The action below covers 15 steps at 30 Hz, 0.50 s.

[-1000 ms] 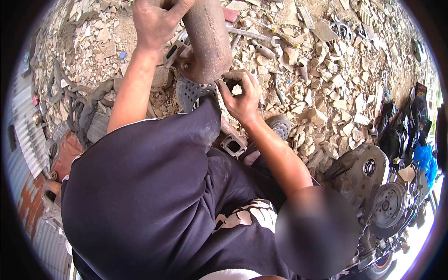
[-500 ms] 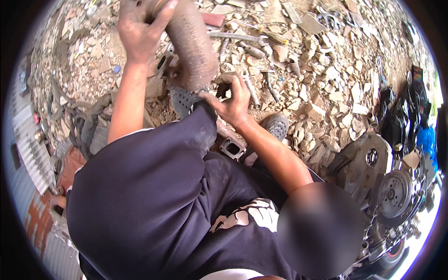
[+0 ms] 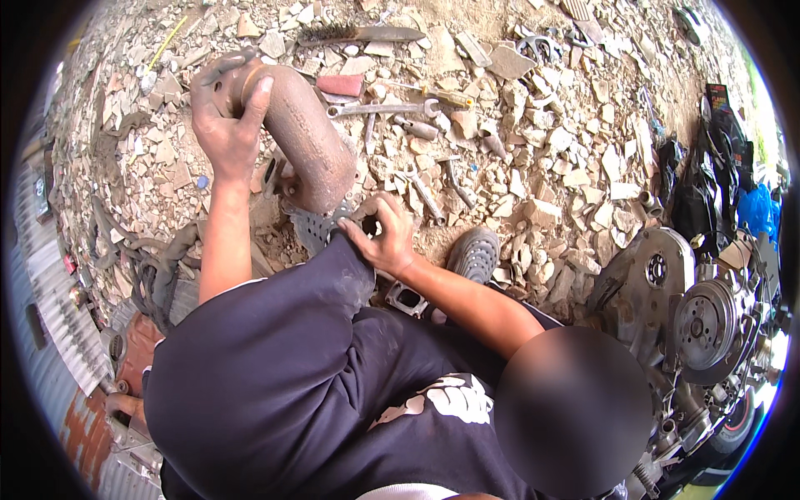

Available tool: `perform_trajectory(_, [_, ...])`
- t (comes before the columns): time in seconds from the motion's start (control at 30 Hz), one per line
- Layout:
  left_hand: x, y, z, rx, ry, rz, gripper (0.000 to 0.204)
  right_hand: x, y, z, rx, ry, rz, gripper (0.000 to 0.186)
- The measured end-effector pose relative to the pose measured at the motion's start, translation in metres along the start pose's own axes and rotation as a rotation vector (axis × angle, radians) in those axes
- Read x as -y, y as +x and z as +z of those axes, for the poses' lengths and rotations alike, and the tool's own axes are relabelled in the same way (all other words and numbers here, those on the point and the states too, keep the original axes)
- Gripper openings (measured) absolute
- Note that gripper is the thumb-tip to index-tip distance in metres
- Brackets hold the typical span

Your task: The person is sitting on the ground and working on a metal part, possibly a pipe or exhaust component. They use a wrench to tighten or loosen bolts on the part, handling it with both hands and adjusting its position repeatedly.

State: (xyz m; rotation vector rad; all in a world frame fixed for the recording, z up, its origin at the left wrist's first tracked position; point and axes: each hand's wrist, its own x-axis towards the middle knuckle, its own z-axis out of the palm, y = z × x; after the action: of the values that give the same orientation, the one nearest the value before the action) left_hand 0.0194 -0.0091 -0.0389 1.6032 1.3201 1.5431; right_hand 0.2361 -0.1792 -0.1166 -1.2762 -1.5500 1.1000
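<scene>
A rusty, thick curved exhaust pipe (image 3: 307,137) hangs slanting over the rubble in front of me. My left hand (image 3: 229,125) wraps round its upper end, with the thumb across the rim. Close to the pipe's lower end is my right hand (image 3: 387,237), thumb and fingers curled towards each other. A dark spot shows between them, but whatever they hold is too small to name. A flanged metal part with a square opening (image 3: 407,297) lies below my right forearm. Beneath the pipe one perforated grey clog (image 3: 312,227) partly shows; the other clog (image 3: 475,254) is right of my hand.
On the broken stones lie an open-end wrench (image 3: 387,108), a wire brush (image 3: 358,34), a red block (image 3: 340,85) and several small metal pieces. An engine (image 3: 642,275) stands at the right beside black plastic bags (image 3: 708,192). Dark hoses (image 3: 158,258) lie left, near corrugated sheets (image 3: 58,308).
The view has shifted, so the ground and both hands sit lower in the picture and the wire brush shows. Both hands keep much the same hold and place at the pipe.
</scene>
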Motion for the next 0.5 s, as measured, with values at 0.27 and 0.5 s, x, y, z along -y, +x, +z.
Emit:
perform_trajectory(0.27, [-0.005,0.0,0.001,-0.005,-0.016,-0.028,0.044,0.006,-0.019,0.01,0.08,0.022,0.118,0.052])
perform_trajectory(0.5, [-0.001,-0.001,-0.004,-0.007,0.052,-0.008,0.045,0.029,0.007,0.012,-0.201,0.027,0.119,0.027])
